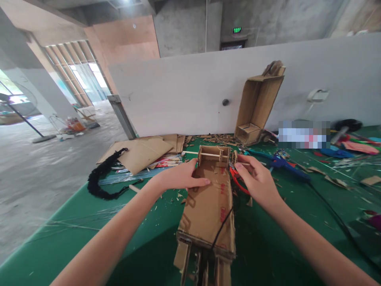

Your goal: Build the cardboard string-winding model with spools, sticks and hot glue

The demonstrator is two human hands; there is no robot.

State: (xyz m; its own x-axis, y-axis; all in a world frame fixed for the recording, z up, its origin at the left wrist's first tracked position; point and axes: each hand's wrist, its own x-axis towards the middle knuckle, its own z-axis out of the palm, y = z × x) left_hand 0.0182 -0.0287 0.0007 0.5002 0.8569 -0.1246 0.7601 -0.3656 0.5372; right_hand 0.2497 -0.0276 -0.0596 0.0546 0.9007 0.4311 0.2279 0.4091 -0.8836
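Observation:
A long cardboard box model [208,202] lies on the green table, its open compartment at the far end. A thin wooden stick [212,154] runs across that compartment and sticks out to the left. My left hand [187,174] grips the model's left edge, thumb resting on its top face. At the far right corner, my right hand [253,174] pinches a small cardboard wheel [234,157] on the stick's side. Orange-red handles [239,183] show beneath my right hand. Across the model's near part runs a black cord [222,230].
A tall cardboard box [256,107] leans on the white partition [178,95]. Flat cardboard [145,153] and a black braided bundle [99,178] lie left. A blue glue gun [287,167] with its cable lies right, among scraps.

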